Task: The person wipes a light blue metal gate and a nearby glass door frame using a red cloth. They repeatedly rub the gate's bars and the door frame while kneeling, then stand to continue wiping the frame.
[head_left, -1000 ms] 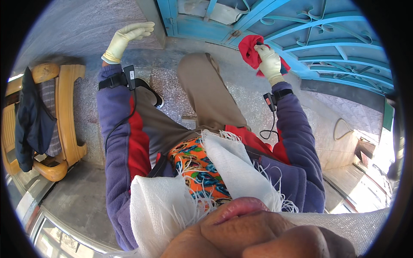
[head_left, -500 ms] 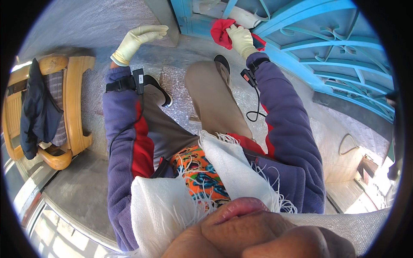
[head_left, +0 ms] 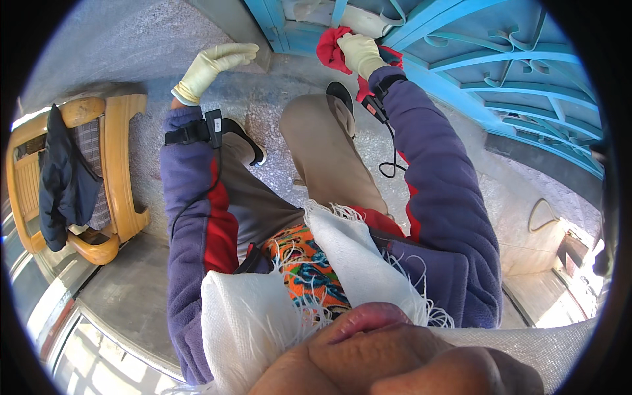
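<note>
My right hand (head_left: pixel 361 54), in a pale rubber glove, is closed on a red cloth (head_left: pixel 333 50) and holds it against the lower frame of a blue metal door (head_left: pixel 303 38). Part of the cloth hangs out below and to the right of the hand. My left hand (head_left: pixel 212 70) wears a matching glove and is raised near the grey wall corner. Its fingers are stretched out together, and nothing is in it. Each wrist carries a black strap with a small box and a cable.
Curled blue bars (head_left: pixel 513 46) cover the door at the right. A wooden chair (head_left: pixel 125 171) with a dark jacket (head_left: pixel 66 178) over it stands at the left. Grey walls rise behind my left hand. My knees and dark shoes are below the hands on the speckled floor (head_left: pixel 276 158).
My right hand has shifted slightly left and up with the red cloth, and a cloth corner now shows below it by the wrist. My left hand has barely moved.
</note>
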### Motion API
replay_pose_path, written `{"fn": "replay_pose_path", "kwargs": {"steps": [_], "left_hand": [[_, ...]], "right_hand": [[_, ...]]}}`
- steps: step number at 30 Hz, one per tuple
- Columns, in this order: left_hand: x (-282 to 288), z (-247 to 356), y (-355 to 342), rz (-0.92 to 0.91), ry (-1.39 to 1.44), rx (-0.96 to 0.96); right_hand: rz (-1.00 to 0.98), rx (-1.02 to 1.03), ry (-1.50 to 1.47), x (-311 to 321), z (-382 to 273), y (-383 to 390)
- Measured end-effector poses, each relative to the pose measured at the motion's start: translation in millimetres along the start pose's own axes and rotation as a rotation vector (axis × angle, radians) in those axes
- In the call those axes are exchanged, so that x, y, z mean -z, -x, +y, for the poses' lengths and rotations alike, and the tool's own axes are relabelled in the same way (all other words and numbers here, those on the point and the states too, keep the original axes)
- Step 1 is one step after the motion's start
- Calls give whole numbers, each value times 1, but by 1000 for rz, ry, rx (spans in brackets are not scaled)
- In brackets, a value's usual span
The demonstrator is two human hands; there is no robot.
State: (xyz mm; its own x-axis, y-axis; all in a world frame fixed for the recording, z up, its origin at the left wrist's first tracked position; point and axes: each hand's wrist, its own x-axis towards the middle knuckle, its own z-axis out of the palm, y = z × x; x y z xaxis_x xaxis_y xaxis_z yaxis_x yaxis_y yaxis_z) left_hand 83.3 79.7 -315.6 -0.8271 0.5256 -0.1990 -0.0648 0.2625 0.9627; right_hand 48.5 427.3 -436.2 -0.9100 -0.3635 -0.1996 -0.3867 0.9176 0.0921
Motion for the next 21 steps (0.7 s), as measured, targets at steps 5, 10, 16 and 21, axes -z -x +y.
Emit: {"fn": "replay_pose_path", "kwargs": {"steps": [5, 10, 16, 21], "left_hand": [[3, -2, 5, 6, -1, 19], [8, 0, 12, 10, 47, -43], [7, 0, 12, 31, 20, -18], [6, -1, 7, 8, -13, 2]], "right_hand": [[-20, -107, -23, -6, 11, 31], [-49, -140, 37, -15, 26, 81], [237, -121, 169, -33, 50, 157], [230, -190, 45, -38, 90, 140]]}}
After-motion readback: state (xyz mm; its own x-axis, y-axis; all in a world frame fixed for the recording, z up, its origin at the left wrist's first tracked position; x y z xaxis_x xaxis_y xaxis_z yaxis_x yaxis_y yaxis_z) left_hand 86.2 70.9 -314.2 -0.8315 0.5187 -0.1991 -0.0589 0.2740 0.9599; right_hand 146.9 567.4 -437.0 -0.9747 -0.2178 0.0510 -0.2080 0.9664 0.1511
